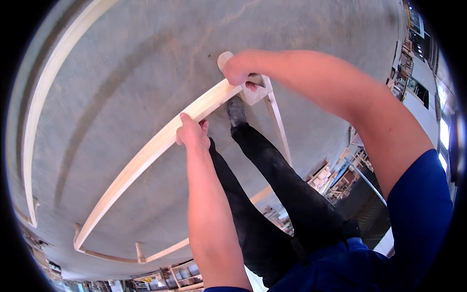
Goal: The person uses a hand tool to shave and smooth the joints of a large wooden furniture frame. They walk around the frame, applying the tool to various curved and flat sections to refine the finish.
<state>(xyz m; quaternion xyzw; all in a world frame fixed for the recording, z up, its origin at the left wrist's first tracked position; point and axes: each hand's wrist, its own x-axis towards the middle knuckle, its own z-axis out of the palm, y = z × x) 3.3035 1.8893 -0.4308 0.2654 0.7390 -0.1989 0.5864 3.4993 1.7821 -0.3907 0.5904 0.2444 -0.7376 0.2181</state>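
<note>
A large pale wooden frame (151, 148) stretches from the middle toward the lower left, its long rail looking bent in this view. My left hand (192, 134) is closed around that rail, thumb on its upper face and fingers curling round the near side. At the far corner of the frame, my right hand (240, 67) grips next to a rounded wooden end (224, 59). Fingertips show in an opening of the pale corner block (258, 92) there; the rest of that grip is hidden. Short wooden pegs (140, 253) stick up from the frame's lower side.
Another long pale wooden piece (36, 104) curves along the left on the grey concrete floor (146, 63). My dark shoe (237, 111) stands just under the frame's corner. Stacked wood pieces (323, 177) lie at the right, with more stacks along the far right edge.
</note>
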